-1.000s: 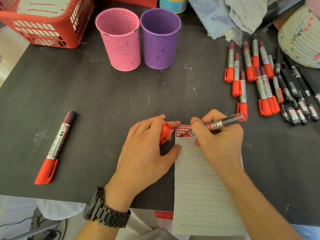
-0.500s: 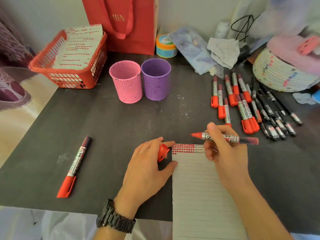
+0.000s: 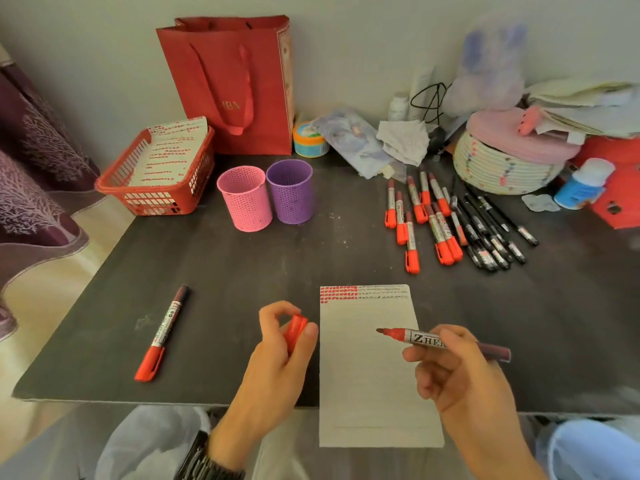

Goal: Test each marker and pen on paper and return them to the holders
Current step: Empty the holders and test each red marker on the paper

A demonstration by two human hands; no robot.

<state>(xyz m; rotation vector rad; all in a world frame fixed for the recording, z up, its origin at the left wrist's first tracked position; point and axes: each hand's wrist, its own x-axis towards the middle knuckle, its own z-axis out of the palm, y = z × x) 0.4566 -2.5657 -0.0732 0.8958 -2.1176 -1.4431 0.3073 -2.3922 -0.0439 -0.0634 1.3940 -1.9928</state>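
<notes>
Both hands had drawn back toward the near edge of the desk (image 3: 242, 271) since a second earlier, when the marker's tip was pressed to the top of the sheet and the left hand held that sheet's edge. The right hand (image 3: 460, 372) gripped the uncapped red marker (image 3: 436, 341) at mid-barrel, level above the lined paper (image 3: 370, 393), its tip pointing left. The left hand (image 3: 273, 355) pinched the red cap (image 3: 295, 332) between thumb and fingers, just left of the sheet and clear of it. Rows of red dabs and fainter dark marks ran along the paper's far edge.

By the look of it the test stroke was made and recapping was next. The marker appeared light and stiff, its smooth plastic barrel best held at the middle as it was; the small cap would likely need a straight push to seat. The wet tip could stain fingers if the two met off line, and the thin sheet, with no hand on it, could slide.

A pink holder (image 3: 245, 199) and a purple holder (image 3: 290, 191) stood side by side at the far centre. One capped red marker (image 3: 162, 332) lay alone at near left. More red markers (image 3: 419, 216) and black pens (image 3: 491, 230) lay in a loose group at far right. A red basket (image 3: 156, 181) of marked sheets sat at far left.
</notes>
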